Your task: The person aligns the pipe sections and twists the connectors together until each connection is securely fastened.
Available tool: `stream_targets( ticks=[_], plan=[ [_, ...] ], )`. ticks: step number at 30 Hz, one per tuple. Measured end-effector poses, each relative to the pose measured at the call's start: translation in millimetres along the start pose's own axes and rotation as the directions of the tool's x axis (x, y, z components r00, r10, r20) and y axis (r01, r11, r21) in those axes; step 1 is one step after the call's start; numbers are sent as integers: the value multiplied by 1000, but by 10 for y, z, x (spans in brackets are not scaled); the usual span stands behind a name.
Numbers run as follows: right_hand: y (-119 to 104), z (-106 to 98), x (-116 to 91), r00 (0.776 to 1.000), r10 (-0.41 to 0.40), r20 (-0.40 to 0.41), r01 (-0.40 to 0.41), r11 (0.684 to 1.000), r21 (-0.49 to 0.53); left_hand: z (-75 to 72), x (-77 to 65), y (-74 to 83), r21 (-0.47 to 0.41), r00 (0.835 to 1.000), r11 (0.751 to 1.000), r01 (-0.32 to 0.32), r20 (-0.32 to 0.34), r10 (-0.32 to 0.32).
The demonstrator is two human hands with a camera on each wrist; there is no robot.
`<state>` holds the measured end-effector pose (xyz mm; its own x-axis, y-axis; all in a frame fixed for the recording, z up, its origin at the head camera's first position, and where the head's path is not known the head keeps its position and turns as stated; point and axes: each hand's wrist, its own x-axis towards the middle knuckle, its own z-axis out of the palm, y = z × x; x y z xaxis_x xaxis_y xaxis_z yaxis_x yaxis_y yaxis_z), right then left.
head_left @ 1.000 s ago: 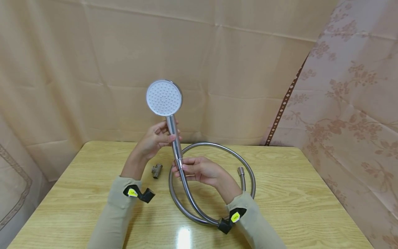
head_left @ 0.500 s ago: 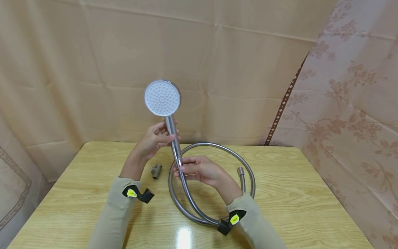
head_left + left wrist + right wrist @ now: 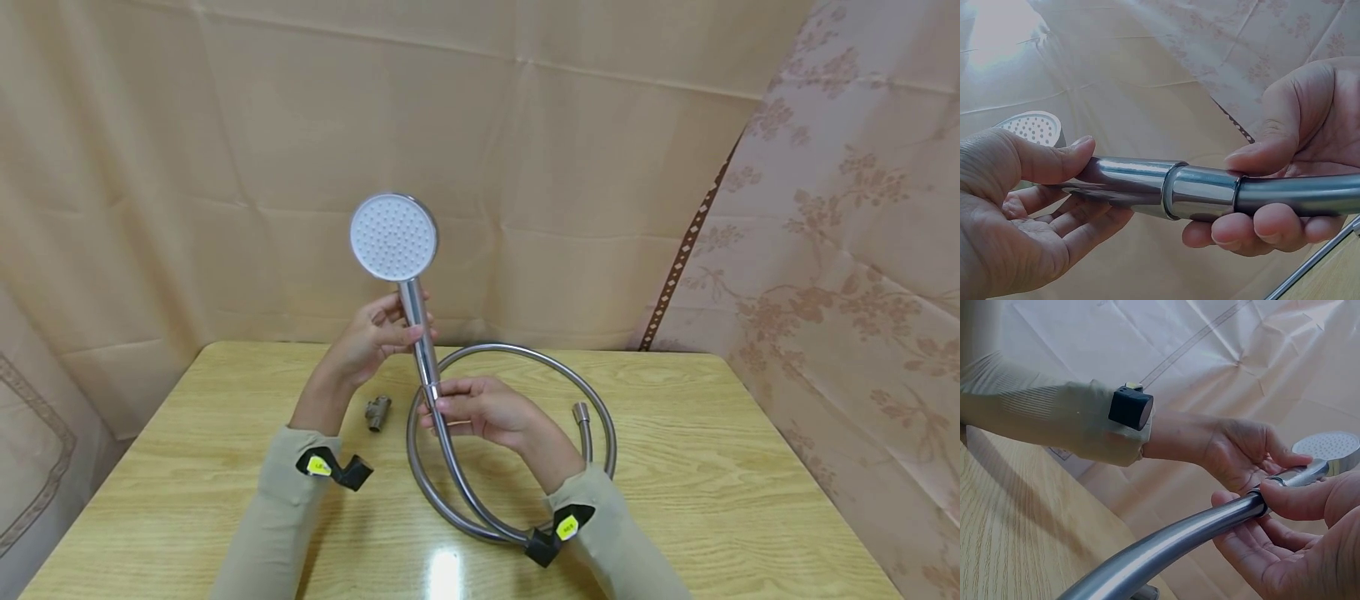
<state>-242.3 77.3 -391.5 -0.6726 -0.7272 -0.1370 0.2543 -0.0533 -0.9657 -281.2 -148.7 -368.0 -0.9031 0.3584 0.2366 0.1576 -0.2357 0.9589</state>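
A chrome shower head point(image 3: 393, 237) with a white nozzle face is held up above the table, tilted slightly left. My left hand point(image 3: 367, 337) grips its handle, thumb in front and fingers behind. Just below, my right hand point(image 3: 491, 412) pinches the metal collar point(image 3: 1204, 190) where the shower hose point(image 3: 1172, 540) meets the handle. In the left wrist view collar and handle end sit against each other with a narrow seam. From there the hose drops and loops round on the table, its other end fitting point(image 3: 581, 412) lying at the right.
A small metal valve fitting point(image 3: 378, 412) lies on the wooden table point(image 3: 720, 500), left of the hose loop. Beige curtains point(image 3: 600, 167) hang behind the table's back edge, and a flowered cloth point(image 3: 862, 292) hangs at the right.
The shower head shifts very slightly left, then a little back. Both hands keep their hold at nearly the same place, and the hose loop stays put.
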Motion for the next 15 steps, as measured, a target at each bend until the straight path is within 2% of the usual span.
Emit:
stream_targets(
  ticks=[15],
  plan=[
    [-6, -49, -1, 997, 34, 70, -37, 998, 50, 8, 5, 3, 0, 1000, 1000, 2, 0, -2]
  ],
)
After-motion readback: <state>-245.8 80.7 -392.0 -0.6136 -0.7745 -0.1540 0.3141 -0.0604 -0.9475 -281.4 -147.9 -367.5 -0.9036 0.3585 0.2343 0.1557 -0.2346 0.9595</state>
